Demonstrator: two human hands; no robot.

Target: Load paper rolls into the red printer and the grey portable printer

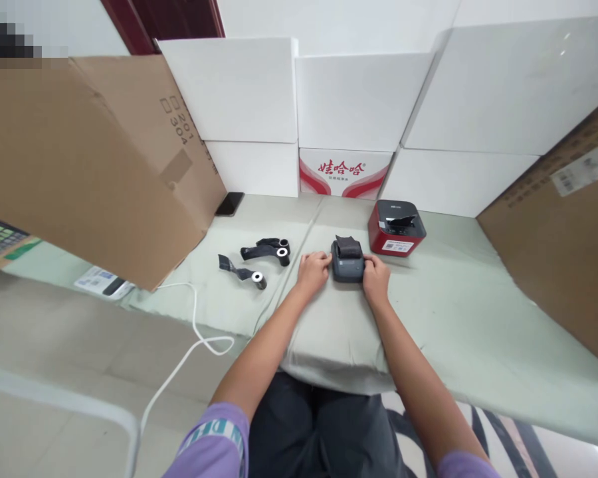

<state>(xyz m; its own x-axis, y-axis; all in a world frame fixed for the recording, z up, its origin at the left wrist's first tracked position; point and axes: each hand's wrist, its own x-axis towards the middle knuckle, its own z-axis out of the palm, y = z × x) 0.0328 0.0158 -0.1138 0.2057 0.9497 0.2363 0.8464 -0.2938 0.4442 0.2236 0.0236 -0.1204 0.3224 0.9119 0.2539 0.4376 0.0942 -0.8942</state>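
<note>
A small dark grey portable printer (347, 271) sits on the cloth-covered table in front of me, a crumpled black strip (348, 247) sticking up from its top. My left hand (313, 273) grips its left side, fingers bent, with the fingertips at the edge. On the opposite side, my right hand (377, 277) holds the right edge with curled fingers. Just behind my right hand stands a red and black box-shaped printer (397, 228), with a dark piece in its top slot. Left of my left hand lie several small black rolls (260, 280) with pale cores and loose tails.
White boxes (252, 89) line the back of the table, one (346, 174) with red print. Large cardboard boxes stand at the left (104, 166) and right (568, 245). A phone (230, 204) lies by the left box. A white cable (195, 312) hangs over the front edge.
</note>
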